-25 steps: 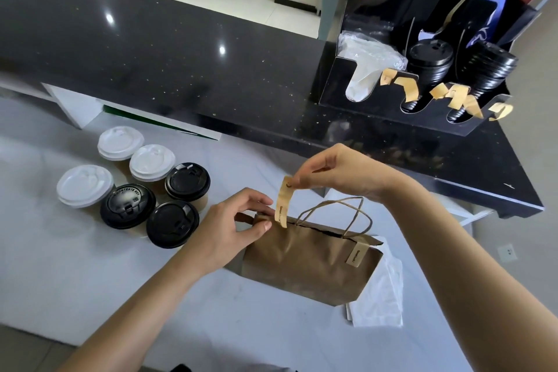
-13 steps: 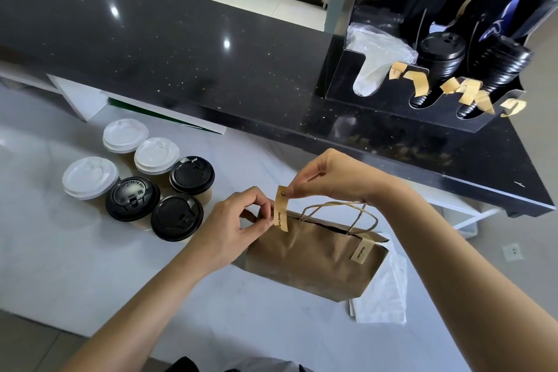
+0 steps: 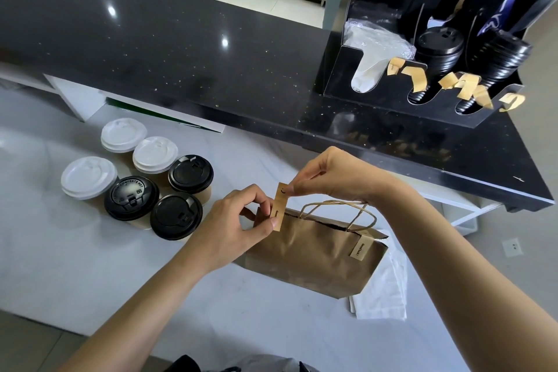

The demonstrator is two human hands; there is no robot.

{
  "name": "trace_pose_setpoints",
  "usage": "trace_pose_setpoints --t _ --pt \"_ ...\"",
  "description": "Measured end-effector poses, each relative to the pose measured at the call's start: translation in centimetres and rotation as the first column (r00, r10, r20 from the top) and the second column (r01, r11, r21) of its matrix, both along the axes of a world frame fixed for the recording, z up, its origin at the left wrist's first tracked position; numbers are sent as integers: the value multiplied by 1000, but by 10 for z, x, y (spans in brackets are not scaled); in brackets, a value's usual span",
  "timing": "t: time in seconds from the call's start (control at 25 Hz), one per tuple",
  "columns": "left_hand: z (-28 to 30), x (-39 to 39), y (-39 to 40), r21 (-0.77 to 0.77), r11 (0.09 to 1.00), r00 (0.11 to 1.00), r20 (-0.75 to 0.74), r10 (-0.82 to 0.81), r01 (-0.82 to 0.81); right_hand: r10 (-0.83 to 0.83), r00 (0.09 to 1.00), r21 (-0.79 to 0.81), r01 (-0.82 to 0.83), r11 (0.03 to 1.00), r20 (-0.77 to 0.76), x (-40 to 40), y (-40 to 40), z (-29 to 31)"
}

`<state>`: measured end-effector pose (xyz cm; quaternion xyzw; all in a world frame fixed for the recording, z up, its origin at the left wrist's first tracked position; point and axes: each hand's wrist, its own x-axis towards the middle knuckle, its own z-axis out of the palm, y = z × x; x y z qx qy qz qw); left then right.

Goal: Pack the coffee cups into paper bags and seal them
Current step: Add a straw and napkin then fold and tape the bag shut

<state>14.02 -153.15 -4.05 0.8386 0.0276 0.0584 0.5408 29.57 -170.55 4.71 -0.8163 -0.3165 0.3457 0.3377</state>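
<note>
A brown paper bag (image 3: pixel 314 254) with twine handles stands on the white table (image 3: pixel 90 266). One tan sticker strip (image 3: pixel 359 246) is stuck over its right top corner. A second tan sticker strip (image 3: pixel 279 207) hangs over the bag's left top corner. My right hand (image 3: pixel 329 175) pinches the strip's upper end. My left hand (image 3: pixel 238 226) pinches the strip's lower part against the bag's left edge. Several lidded coffee cups stand to the left, some with white lids (image 3: pixel 123 134) and some with black lids (image 3: pixel 176 216).
A black counter (image 3: pixel 181 48) runs behind the table. On it a black organiser (image 3: pixel 377 87) holds stacked black lids, plastic-wrapped items and several tan sticker strips (image 3: pixel 465 86) stuck along its front. White paper bags (image 3: pixel 383 296) lie flat under the brown bag's right end.
Both hands have brought the tan strip down toward the bag's left top corner. My left hand now pinches its lower part against the bag.
</note>
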Motion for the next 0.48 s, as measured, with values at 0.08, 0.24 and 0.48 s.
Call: trace_pose_setpoints --t 0.08,0.24,0.48 --pt "-2 0 1 25 1000 1000 1 -2 2 -5 1000 -3 5 1000 0 1 -1 -1" --pt "-1 0 2 38 999 1000 2 3 -3 2 1000 -21 -2 1000 11 2 -1 -4" --pt "-3 1 1 50 999 1000 8 -1 1 8 1000 -32 -7 999 18 7 4 -16"
